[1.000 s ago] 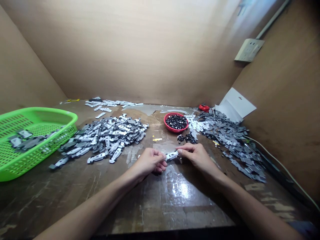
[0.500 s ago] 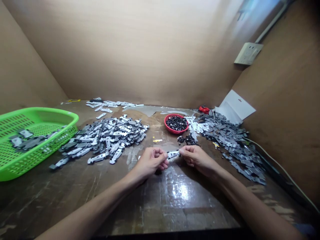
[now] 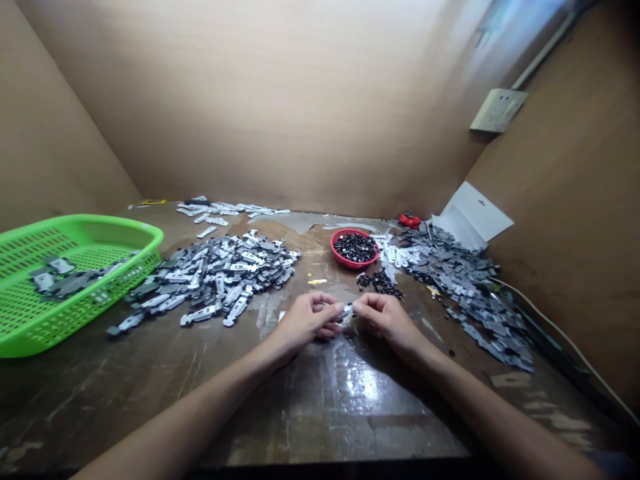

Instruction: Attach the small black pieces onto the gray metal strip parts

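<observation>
My left hand (image 3: 305, 321) and my right hand (image 3: 384, 319) meet just above the worn wooden table (image 3: 320, 413), fingertips almost touching. Both are closed in a pinch on one small silver metal piece (image 3: 346, 311), of which only a short bit shows between the fingers. A heap of similar grey and silver metal pieces (image 3: 220, 273) lies to the left of my hands. A small red bowl of black parts (image 3: 354, 248) stands behind them, with a few loose black parts (image 3: 379, 283) spilled beside it.
A green plastic basket (image 3: 75, 280) holding a few metal pieces sits at the far left. Another long heap of grey metal pieces (image 3: 465, 287) runs along the right wall, by a white card (image 3: 473, 213) and a cable (image 3: 565, 337). Brown walls enclose the table.
My hands have closed in on each other, so less of the silver piece shows between them. The view has shifted slightly; the heaps have not moved.
</observation>
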`<state>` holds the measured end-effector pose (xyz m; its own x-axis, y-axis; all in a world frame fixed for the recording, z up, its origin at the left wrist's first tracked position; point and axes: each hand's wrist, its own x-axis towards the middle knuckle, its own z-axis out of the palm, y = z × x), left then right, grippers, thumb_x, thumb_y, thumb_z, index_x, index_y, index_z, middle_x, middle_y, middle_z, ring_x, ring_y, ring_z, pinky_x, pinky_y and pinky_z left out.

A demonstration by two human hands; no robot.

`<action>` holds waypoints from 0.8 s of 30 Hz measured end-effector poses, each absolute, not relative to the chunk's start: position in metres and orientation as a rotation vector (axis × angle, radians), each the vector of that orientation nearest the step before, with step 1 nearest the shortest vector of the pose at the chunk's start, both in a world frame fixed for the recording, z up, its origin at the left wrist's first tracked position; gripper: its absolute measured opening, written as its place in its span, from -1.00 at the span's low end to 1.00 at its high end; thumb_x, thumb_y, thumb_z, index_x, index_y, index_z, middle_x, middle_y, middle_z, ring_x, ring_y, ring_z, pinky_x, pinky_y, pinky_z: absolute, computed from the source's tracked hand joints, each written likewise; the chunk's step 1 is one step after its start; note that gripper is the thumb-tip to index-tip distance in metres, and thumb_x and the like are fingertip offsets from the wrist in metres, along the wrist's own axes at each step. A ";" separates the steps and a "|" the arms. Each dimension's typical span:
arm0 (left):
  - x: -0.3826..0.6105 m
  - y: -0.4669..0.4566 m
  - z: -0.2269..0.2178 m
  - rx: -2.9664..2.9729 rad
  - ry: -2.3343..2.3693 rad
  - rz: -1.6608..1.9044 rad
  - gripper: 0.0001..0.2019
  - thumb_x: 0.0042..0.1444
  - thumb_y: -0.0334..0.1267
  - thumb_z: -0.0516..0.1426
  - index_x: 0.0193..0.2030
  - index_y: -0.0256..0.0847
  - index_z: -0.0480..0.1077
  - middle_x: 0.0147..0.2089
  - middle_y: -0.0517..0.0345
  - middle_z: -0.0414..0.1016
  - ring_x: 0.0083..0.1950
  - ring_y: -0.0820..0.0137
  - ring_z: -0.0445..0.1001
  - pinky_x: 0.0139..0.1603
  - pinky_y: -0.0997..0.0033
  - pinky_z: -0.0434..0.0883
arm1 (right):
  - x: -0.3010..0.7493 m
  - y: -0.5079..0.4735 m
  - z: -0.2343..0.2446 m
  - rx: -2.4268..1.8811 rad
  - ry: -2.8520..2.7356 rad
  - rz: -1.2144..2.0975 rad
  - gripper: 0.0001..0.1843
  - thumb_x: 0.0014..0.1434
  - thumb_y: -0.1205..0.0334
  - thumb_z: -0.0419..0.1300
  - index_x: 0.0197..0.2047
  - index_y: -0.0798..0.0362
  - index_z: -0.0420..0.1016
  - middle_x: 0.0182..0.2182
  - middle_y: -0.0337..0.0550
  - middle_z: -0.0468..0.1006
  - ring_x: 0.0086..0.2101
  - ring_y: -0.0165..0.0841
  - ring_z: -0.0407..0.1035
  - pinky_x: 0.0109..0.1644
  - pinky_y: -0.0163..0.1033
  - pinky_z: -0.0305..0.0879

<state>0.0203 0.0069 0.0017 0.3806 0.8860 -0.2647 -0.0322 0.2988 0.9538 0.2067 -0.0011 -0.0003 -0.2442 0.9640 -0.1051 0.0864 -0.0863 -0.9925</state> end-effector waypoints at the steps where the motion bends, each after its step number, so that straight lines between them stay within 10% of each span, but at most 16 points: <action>1: 0.020 0.006 0.002 1.106 0.964 0.744 -0.64 -0.08 -0.04 0.21 -0.29 -0.33 0.36 -0.39 -0.01 0.51 -0.42 0.43 0.50 -0.40 0.50 0.42 | 0.206 -0.002 0.001 -1.218 -1.438 1.421 -0.69 0.02 0.04 0.20 -0.45 0.15 0.38 -0.67 -0.34 0.21 -0.66 -0.58 0.02 -0.63 -0.42 -0.12; 24: 0.021 0.003 -0.005 1.164 0.941 0.698 -0.66 -0.04 -0.06 0.19 -0.33 -0.38 0.41 -0.42 -0.02 0.50 -0.47 0.49 0.47 -0.43 0.55 0.38 | 0.214 0.000 -0.001 -1.252 -1.552 1.556 -0.63 0.03 -0.03 0.17 -0.42 0.16 0.43 -0.73 -0.36 0.23 -0.71 -0.57 0.03 -0.64 -0.42 -0.06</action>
<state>0.0208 0.0032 -0.0054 0.4566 0.8550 -0.2458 0.0127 0.2700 0.9628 0.2144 0.0004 -0.0009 -0.3725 0.9059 -0.2012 0.1990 -0.1338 -0.9708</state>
